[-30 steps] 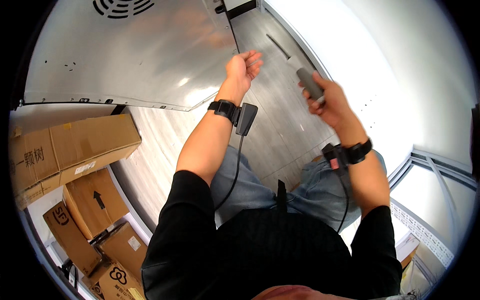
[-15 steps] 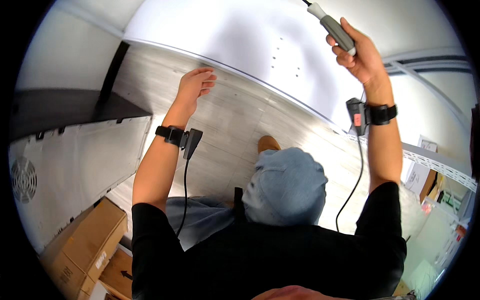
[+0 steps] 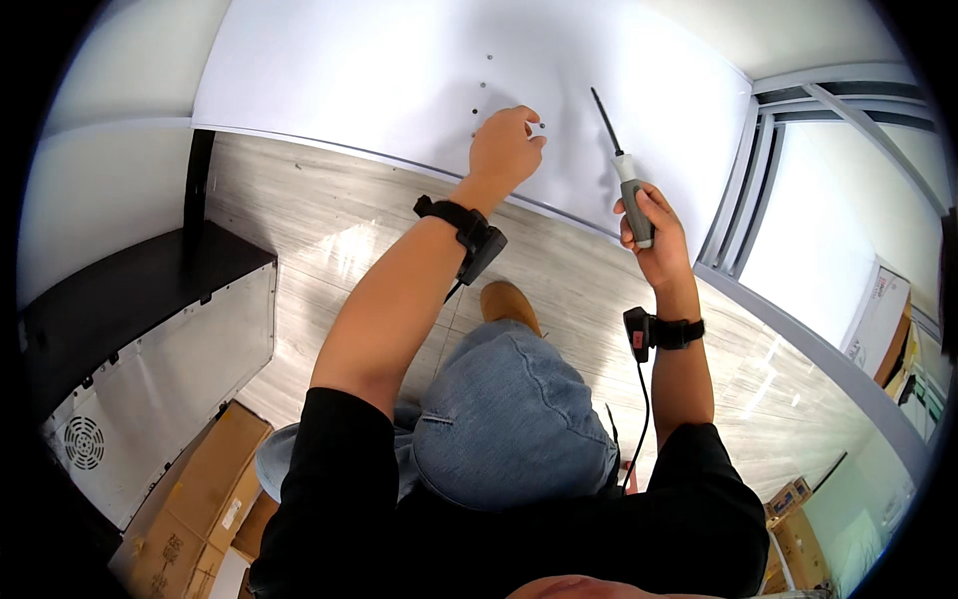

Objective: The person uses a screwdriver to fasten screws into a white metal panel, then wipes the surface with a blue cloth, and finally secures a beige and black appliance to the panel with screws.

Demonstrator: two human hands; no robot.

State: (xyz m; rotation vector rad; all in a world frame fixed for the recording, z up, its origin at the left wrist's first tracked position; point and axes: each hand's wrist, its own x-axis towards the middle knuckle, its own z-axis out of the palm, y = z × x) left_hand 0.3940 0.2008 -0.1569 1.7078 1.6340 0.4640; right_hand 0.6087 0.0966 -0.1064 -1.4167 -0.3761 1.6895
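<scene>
While a screwdriver (image 3: 633, 195) is clasped by its grey handle in the right hand (image 3: 659, 230), with the fingers closed round it, its dark shaft is pointed up and slightly leftward from the grip, over a white panel (image 3: 329, 80). Below the grip, the right forearm (image 3: 686, 384) is held nearly upright. To the grip's left, the left hand (image 3: 504, 152) is held over the panel with fingers curled beside small dark dots (image 3: 483, 85); whether anything is pinched there cannot be told. Farther left and lower, a metal casing (image 3: 170, 369) is seen, and below it a long cardboard box (image 3: 200, 499), its contents hidden. Right of the grip, beyond a grey frame (image 3: 838, 384), a white carton (image 3: 880, 314) is placed; what is in it cannot be seen.
</scene>
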